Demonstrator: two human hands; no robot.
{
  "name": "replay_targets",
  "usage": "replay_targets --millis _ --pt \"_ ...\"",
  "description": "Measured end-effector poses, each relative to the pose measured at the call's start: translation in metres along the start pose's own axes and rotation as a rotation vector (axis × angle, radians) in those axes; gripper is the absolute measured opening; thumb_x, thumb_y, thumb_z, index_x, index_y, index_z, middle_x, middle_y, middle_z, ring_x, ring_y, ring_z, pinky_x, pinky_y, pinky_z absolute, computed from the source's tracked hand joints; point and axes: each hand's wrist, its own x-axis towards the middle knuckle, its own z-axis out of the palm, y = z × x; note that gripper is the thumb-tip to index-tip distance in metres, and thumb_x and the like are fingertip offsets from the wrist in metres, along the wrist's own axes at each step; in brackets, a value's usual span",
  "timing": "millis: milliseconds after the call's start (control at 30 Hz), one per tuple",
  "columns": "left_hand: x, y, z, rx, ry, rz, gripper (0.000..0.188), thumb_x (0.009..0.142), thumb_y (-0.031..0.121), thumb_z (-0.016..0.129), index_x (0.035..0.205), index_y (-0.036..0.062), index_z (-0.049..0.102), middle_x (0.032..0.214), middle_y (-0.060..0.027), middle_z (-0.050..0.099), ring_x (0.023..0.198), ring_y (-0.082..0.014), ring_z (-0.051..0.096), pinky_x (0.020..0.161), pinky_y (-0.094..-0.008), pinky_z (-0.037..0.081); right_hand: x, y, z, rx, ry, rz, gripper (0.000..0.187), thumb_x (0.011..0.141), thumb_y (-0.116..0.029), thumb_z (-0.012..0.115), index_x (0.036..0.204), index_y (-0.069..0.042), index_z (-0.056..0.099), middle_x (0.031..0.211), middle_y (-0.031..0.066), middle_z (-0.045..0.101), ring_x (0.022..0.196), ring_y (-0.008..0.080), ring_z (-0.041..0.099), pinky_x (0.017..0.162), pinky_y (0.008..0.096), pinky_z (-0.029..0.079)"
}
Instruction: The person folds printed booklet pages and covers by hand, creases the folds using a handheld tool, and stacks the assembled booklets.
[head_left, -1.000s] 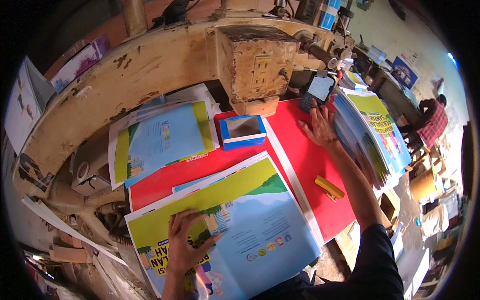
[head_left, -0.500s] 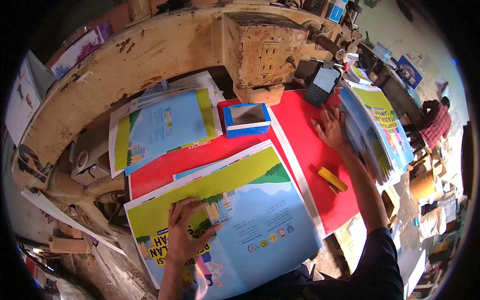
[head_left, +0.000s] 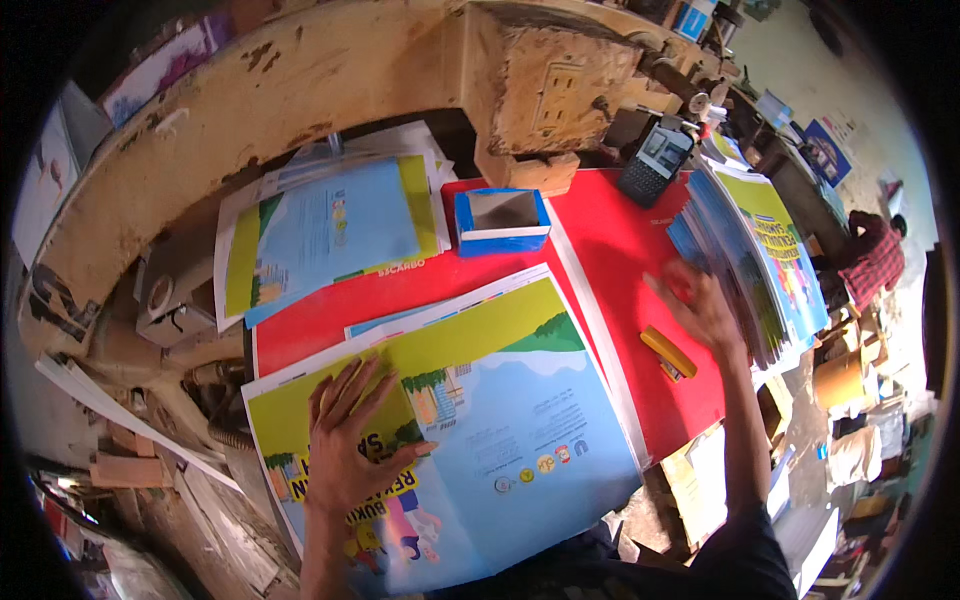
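My left hand [head_left: 350, 445] lies on a large printed cover sheet [head_left: 530, 420] in green and blue, its fingers spread and nothing in them. This sheet rests on others on a red table surface [head_left: 590, 230]. Over the red area at the right hovers my right hand [head_left: 708, 312], fingers apart and a little blurred; I see nothing held in it. It is between a yellow stapler [head_left: 668, 353] and a thick stack of booklets [head_left: 775, 235]. Beyond that hand a phone [head_left: 657, 163] with a lit screen leans in a holder.
An open blue box [head_left: 502, 240] sits at the table's far middle, under a worn cream machine arm [head_left: 330, 85] with a square block [head_left: 550, 95]. More printed sheets [head_left: 335, 220] lie at the far left. A person in a red checked shirt [head_left: 872, 255] is at the far right.
My right hand has drawn back from the phone toward the stapler. The left hand has shifted slightly left and its fingers have straightened. The phone's screen shows something different.
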Motion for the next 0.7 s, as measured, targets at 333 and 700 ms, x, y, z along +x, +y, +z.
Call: replay_targets --millis 333,700 --pt "0.0 0.021 0.017 0.107 -0.158 0.093 0.096 0.076 0.064 0.08 0.156 0.0211 0.048 0.168 -0.014 0.031 0.157 -0.035 0.023 0.128 -0.0574 0.011 -0.08 0.0 0.004 0.714 -0.04 0.222 0.03 0.096 -0.019 0.074 0.118 -0.001 0.065 0.092 0.0089 0.072 0.073 0.0147 0.069 0.063 0.0287 0.053" --pt "-0.005 0.015 0.024 0.074 -0.081 0.065 0.104 0.069 0.07 0.082 0.157 0.0273 0.046 0.169 -0.0112 0.029 0.158 -0.0327 0.019 0.129 -0.0575 0.008 -0.067 -0.179 0.049 0.375 -0.304 -0.493 0.04 0.086 -0.01 0.083 0.122 0.0 0.068 0.107 0.0162 0.073 0.09 0.0276 0.073 0.078 0.0356 0.061"
